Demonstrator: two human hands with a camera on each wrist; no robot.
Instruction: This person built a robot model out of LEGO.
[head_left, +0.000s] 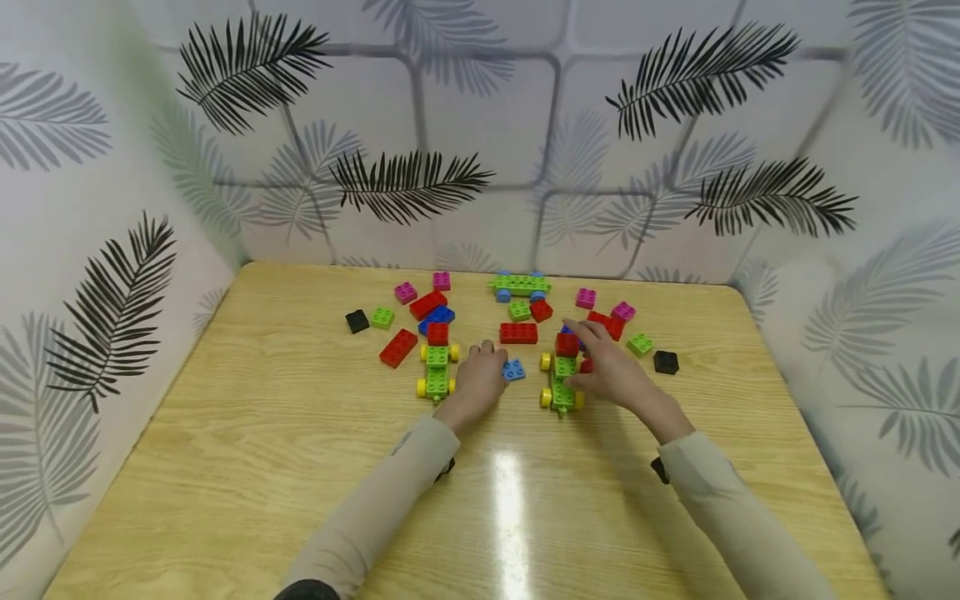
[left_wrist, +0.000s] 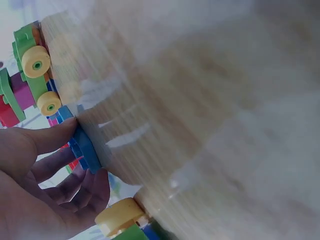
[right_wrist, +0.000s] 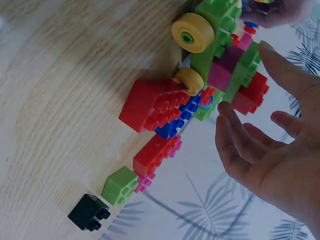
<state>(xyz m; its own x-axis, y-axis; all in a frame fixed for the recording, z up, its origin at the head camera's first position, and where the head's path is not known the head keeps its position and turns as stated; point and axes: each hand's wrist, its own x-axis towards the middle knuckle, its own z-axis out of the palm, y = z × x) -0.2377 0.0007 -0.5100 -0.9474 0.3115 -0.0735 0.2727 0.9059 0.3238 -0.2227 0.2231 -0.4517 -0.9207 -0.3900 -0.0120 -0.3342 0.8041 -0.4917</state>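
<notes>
Arrangement about the right car (head_left: 562, 399). The light blue block (head_left: 513, 370) lies just left of the right car, apart from it; its visible studded top is nearly square, so no long axis is evident, and whether more extends beneath the left hand (head_left: 478, 379) cannot be told. That hand, also left of the right car, is the nearer one; its thumb and curled fingertips appear to pinch the block. The right hand (head_left: 617, 372) arches over the right car from its right side, thumb and one finger seemingly gripping the upper green piece (right_wrist: 243, 72) at opposite ends. The car's long axis points away from the person, nearly parallel to that of the left car (head_left: 437, 383).

Counts: yellow-wheeled cars, two; blue-wheeled green base (head_left: 521, 285), behind the right car, one; light blue block, one; pink blocks (head_left: 586, 297), four; black blocks (head_left: 666, 362), two; loose green blocks (head_left: 641, 344), three; loose red blocks (head_left: 518, 333), six visible, some partly hidden; dark blue blocks (head_left: 437, 318), at least two.
</notes>
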